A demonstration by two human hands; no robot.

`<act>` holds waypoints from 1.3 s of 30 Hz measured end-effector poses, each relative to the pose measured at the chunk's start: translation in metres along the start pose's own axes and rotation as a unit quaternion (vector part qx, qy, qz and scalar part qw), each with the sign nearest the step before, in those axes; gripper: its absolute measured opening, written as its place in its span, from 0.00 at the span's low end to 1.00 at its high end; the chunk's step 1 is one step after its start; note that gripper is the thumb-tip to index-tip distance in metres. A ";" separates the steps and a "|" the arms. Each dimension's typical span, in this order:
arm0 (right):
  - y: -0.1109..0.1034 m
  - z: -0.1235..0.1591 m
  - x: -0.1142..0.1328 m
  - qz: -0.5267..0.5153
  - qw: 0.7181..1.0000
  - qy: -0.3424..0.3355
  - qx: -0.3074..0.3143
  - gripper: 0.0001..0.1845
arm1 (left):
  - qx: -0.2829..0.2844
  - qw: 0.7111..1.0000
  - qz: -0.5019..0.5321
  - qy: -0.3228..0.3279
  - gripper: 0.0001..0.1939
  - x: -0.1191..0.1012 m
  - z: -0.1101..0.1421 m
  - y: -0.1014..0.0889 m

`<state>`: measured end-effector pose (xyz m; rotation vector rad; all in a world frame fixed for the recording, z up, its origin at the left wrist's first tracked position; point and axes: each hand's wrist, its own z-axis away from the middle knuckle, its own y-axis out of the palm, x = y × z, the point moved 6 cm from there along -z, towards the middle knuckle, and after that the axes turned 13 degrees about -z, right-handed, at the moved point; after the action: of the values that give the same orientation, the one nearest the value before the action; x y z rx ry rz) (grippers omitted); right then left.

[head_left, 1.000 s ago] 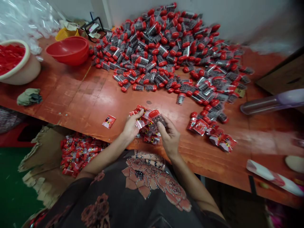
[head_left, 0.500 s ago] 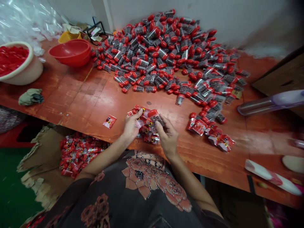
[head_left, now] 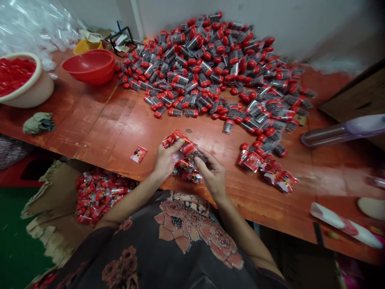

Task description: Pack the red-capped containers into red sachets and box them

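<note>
My left hand (head_left: 165, 159) is closed on a red printed wrapper sleeve (head_left: 185, 145) near the table's front edge. Between the fingers of my right hand (head_left: 213, 172) is a small clear bottle (head_left: 199, 154) with dark round pieces inside. Its capped end lies at or within the sleeve; exactly how far in is hard to see. Several red wrapped pieces (head_left: 192, 176) lie under and between my hands. A flat red wrapper (head_left: 138, 154) rests to the left of my left hand.
A large heap of red-capped bottles (head_left: 204, 68) covers the back of the table. Red wrapped pieces (head_left: 281, 178) lie at right. At left stand a red bowl (head_left: 88, 70) and a white tub (head_left: 42, 86). More wrapped pieces (head_left: 96, 196) fill a cardboard box (head_left: 49, 200) below the front edge.
My right hand has moved the bottle slightly left, its red cap going from plain view to the sleeve's opening. My left hand has shifted slightly left, keeping its grip on the sleeve.
</note>
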<state>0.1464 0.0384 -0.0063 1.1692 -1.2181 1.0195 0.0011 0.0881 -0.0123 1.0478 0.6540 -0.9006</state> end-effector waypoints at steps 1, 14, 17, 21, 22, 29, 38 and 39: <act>-0.001 -0.001 0.000 -0.001 1.000 0.000 0.000 0.20 | 0.006 1.000 -0.004 0.001 0.15 -0.001 0.001 0.001; -0.002 0.001 -0.016 -0.076 0.994 0.082 -0.011 0.16 | 0.071 0.989 -0.128 0.006 0.22 -0.001 0.008 0.003; -0.002 0.007 -0.020 -0.076 0.993 0.072 -0.047 0.16 | 0.046 0.990 -0.133 0.001 0.19 0.003 0.012 0.002; -0.003 0.014 -0.015 -0.046 0.995 0.004 -0.091 0.15 | -0.012 0.993 -0.117 0.000 0.21 0.009 0.022 -0.002; -0.002 0.014 -0.015 -0.053 0.994 0.009 -0.095 0.15 | -0.018 0.993 -0.112 0.002 0.22 0.010 0.024 -0.003; 0.001 0.007 -0.029 -0.176 0.976 0.114 -0.054 0.14 | 0.045 0.993 -0.106 -0.034 0.21 0.014 0.020 -0.003; -0.007 0.004 -0.019 -0.106 0.990 0.065 -0.070 0.13 | -0.011 0.995 -0.102 -0.016 0.21 0.003 0.008 -0.023; -0.007 0.004 -0.019 -0.108 0.990 0.063 -0.068 0.13 | -0.005 0.995 -0.096 -0.012 0.21 0.002 0.007 -0.023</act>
<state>0.1513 0.0343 -0.0260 1.0868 -1.0206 0.8218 -0.0178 0.0761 -0.0211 0.9756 0.7469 -1.0748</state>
